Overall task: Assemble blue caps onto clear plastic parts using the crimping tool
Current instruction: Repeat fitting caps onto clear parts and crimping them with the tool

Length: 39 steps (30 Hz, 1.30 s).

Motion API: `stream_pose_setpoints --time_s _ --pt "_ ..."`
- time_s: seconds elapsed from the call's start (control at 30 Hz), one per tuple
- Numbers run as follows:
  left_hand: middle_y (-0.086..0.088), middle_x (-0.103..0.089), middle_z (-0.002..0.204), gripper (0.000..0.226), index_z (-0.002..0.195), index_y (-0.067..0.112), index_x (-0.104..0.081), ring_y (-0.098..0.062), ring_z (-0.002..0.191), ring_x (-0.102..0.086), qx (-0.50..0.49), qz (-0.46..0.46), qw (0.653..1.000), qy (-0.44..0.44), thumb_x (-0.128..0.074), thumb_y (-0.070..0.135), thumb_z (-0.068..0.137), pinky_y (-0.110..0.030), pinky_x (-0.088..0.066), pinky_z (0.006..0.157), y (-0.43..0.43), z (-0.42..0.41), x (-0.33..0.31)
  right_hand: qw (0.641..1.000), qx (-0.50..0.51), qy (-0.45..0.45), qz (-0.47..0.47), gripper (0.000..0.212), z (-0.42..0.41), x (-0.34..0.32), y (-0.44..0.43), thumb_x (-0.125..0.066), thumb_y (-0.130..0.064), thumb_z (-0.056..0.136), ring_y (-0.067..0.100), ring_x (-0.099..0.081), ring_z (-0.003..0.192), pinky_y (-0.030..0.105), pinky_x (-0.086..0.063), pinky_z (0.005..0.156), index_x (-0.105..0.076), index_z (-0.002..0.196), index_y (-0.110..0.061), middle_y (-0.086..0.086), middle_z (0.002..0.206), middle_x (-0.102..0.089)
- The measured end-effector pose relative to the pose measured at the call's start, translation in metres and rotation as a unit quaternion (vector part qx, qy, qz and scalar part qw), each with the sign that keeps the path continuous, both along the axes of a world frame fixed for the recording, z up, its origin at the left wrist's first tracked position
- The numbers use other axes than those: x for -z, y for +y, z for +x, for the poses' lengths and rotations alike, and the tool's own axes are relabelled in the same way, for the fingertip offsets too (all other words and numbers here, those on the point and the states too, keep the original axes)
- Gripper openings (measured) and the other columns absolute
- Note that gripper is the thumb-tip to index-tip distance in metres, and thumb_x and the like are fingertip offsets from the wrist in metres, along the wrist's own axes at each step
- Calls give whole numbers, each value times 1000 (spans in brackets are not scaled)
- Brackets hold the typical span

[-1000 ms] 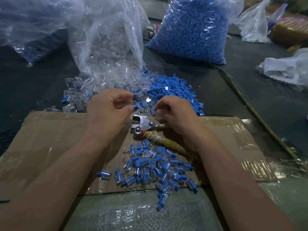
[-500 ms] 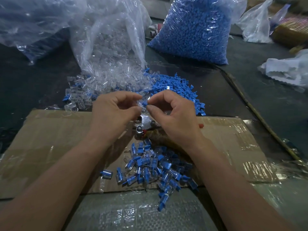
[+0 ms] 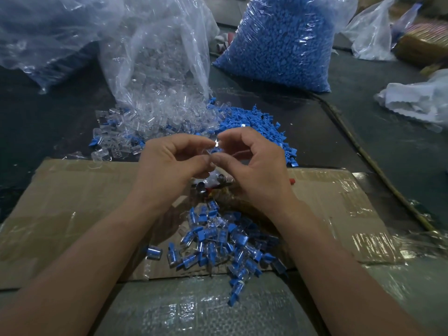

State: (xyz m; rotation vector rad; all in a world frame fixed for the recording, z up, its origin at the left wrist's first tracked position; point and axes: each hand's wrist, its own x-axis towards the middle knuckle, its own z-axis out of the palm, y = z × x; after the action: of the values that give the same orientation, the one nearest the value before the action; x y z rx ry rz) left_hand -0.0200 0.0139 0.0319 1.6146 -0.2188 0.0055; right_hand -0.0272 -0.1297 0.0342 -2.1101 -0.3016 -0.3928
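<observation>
Hands now joined, left hand [image 3: 169, 166] and right hand [image 3: 257, 166] pinching clear part [image 3: 214, 147] together

We see a dim, bluish scene, with glare on the clear bag [image 3: 155, 57] at 11 o'clock and the tape [image 3: 371, 241] at 4 o'clock. Our edges bow outward, and corners look soft.

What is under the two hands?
The crimping tool, lying on the cardboard. Mostly its metal head shows. The right hand covers the rest. It and the left hand pinch a small clear part above.
</observation>
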Motion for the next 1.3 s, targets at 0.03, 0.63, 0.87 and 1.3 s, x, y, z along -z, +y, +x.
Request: stream_pose_setpoints --time_s 0.03,0.63,0.87,1.3 --pt "-5 -70 76 21 86 15 -68 -11 64 -67 9 -11 1000 8 -65 -2 75 -16 -53 60 0 0 -1 999 -9 31 27 30 0 0 -1 -71 -16 76 5 -62 84 16 -51 77 -63 104 -12 -8 89 -62" --pt "-6 -66 57 14 72 5 -62 -14 48 -62 46 -80 989 115 -66 9 59 -18 -49 44 6 7 1 982 -137 78 103 36 -3 -3 -5 -68 2 74 6 -66 83 19 -52 78 -63 106 -15 -8 90 -66" --pt "-9 -66 57 14 67 6 -63 -16 45 -62 62 -124 981 136 -66 8 54 -16 -47 41 4 5 -2 989 -114 24 88 33 -3 -1 -7 -68 0 74 3 -65 83 16 -51 77 -63 103 -14 -11 86 -65" --pt "-12 -66 59 12 66 5 -66 -18 50 -64 79 -150 974 148 -63 5 54 -18 -49 44 3 3 -4 994 -92 -23 52 32 0 4 -11 -68 1 75 -1 -63 82 13 -50 74 -63 103 -14 -10 87 -64"
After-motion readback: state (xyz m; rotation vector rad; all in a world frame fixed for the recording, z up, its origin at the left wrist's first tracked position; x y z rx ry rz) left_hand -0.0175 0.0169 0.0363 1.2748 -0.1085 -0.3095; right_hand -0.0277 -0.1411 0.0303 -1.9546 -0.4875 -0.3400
